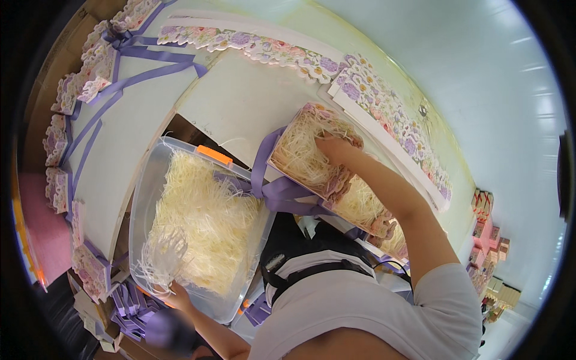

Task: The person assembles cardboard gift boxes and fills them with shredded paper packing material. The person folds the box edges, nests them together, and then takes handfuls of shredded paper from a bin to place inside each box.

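My left hand (173, 294) grips a loose clump of white paper shreds (164, 254) at the near left edge of a clear plastic bin (141, 189). Pale yellow shredded paper (207, 216) fills much of the bin, which has orange latches. My right hand (333, 149) reaches down into a floral scalloped box (294, 173) with purple ribbon (288, 191). Cream shreds (299, 155) line this box, and my fingertips are hidden among them, so their grip does not show. Directly behind it along the row stands a second shred-filled floral box (360, 202).
Flat floral box pieces (391, 121) are stacked along the table's far side. More floral boxes (56, 139) with purple ribbons line the left edge. Purple folded pieces (132, 306) lie low at left, beside a person's blurred head (168, 328). A gap (202, 137) opens between table panels.
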A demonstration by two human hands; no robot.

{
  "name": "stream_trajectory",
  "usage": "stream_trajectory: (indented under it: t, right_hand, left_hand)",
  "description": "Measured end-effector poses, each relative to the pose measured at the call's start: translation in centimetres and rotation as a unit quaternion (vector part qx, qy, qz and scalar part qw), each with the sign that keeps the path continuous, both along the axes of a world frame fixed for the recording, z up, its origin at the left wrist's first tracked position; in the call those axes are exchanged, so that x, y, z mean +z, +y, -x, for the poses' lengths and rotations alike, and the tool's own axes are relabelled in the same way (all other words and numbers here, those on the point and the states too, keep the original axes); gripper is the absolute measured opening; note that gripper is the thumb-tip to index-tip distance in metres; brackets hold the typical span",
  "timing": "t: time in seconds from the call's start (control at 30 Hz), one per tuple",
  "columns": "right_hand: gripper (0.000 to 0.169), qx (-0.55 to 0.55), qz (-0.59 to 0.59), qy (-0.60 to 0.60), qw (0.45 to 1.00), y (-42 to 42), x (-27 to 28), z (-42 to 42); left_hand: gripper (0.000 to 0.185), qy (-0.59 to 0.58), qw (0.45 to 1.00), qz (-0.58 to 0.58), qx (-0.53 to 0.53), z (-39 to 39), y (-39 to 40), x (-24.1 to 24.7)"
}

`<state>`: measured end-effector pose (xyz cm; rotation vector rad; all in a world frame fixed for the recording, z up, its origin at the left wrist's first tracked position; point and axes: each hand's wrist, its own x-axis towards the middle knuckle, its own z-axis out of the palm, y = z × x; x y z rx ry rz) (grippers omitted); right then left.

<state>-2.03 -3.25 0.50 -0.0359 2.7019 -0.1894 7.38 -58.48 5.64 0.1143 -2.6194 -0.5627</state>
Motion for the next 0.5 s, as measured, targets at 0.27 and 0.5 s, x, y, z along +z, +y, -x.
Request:
stream_trajectory:
  t: [0.27,0.5]
  right_hand:
    - [0.026,-0.085,0.151,0.000,0.985,0.0,5.7,1.1]
    - [0.014,-0.212,0.390,0.296,0.846,3.2,16.8,-4.7]
  left_hand:
    - [0.044,0.089,0.986,-0.020,-0.139,1.2,1.7,3.6]
    - [0.035,0.021,0.936,0.111,-0.334,6.2,9.6,12.3]
